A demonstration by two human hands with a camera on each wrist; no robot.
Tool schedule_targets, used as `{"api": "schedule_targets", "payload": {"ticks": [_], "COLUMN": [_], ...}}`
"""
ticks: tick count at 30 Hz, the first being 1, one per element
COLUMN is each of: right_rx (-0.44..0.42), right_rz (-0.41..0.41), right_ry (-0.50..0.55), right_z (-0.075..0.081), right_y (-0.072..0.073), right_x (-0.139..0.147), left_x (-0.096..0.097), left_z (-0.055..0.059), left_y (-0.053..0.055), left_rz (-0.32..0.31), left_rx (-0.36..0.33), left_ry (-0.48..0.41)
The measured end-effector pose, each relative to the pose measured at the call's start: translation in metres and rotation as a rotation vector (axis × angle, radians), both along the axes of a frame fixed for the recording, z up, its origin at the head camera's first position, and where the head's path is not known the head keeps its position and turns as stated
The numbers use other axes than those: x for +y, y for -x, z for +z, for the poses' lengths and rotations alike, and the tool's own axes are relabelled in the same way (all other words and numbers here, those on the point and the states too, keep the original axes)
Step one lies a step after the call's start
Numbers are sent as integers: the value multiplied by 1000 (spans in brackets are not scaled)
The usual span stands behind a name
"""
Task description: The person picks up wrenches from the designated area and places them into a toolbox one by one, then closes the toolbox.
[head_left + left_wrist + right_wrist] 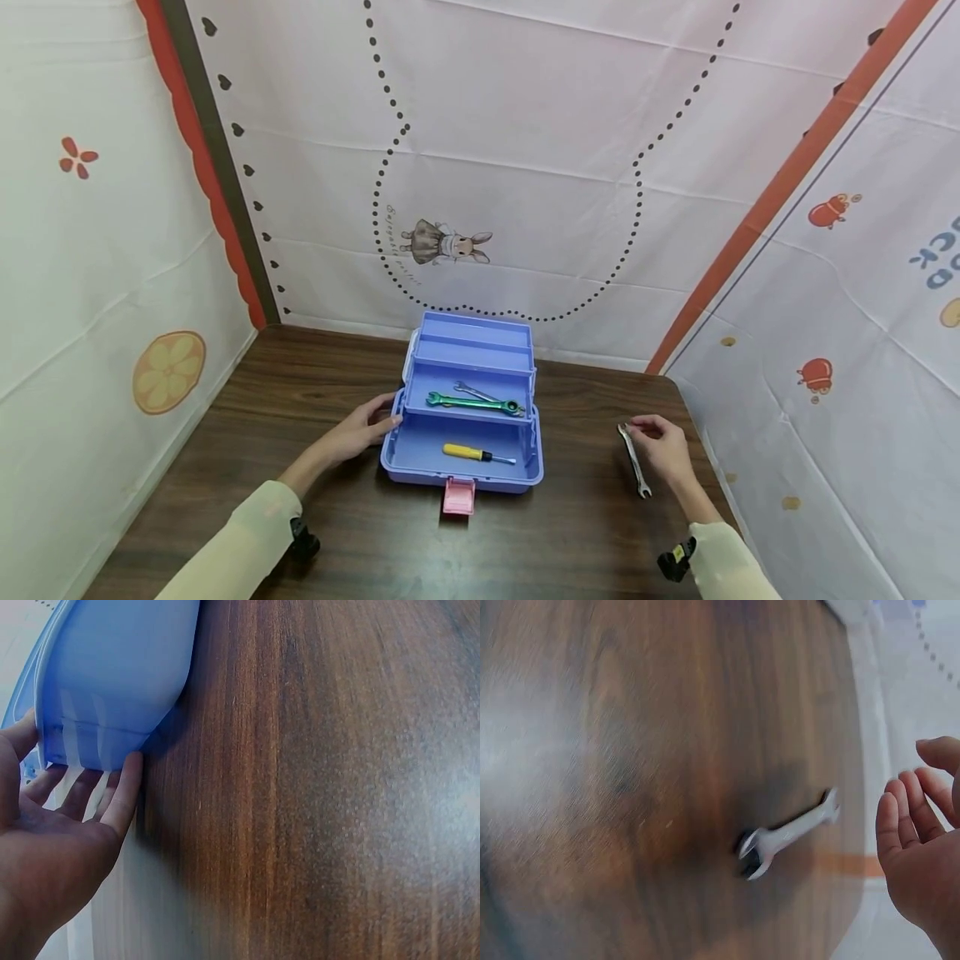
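Observation:
A blue toolbox stands unfolded on the table, its tray raised behind the lower compartment. At its left side my left hand grips the wall, thumb over the rim and fingers against the outside, as the left wrist view shows. On the right part of the table lies a silver open-ended wrench. Just right of that wrench's far end is my right hand; in the right wrist view its fingers are loosely bent, with nothing between them. A yellow-handled screwdriver lies in the lower compartment.
A green ratchet wrench and a small silver wrench rest in the toolbox's tray. The pink latch hangs at the front. Printed cloth walls enclose the dark wooden table at the back and both sides.

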State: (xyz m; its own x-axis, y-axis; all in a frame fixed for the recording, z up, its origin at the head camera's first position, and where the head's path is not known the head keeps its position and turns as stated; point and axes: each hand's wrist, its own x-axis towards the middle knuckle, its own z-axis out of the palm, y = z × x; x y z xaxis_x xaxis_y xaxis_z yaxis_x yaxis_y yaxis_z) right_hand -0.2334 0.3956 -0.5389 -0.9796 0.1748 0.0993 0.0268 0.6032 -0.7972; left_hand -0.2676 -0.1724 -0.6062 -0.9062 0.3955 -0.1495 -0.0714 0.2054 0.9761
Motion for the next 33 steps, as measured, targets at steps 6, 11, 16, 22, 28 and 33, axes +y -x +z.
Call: {"api": "schedule_targets", "payload": {"ticks": [6,11,16,22,28,33], "right_rx": [-66,-103,-124,-136,-161,-142], "right_rz": [-74,-103,-94,-82,-46,-8], "right_ry": [-88,-202,-268,-308,-333,-383], "right_z": [-19,-40,-52,-53,-48,-45], "right_y": [-5,-11,-18,-19,-13,-8], "right_x": [16,22,21,20,17,12], "left_x": [0,2,4,4,3,0], "left_z": [2,0,-2,-3,-4,-3], "left_y": [1,-1,-4,-4,-3,-2], "left_rz": [4,0,6,23,30,28], "left_rx": [14,11,-7,-15,-16,-4], "left_ry": [8,7,23,31,20,15]}}
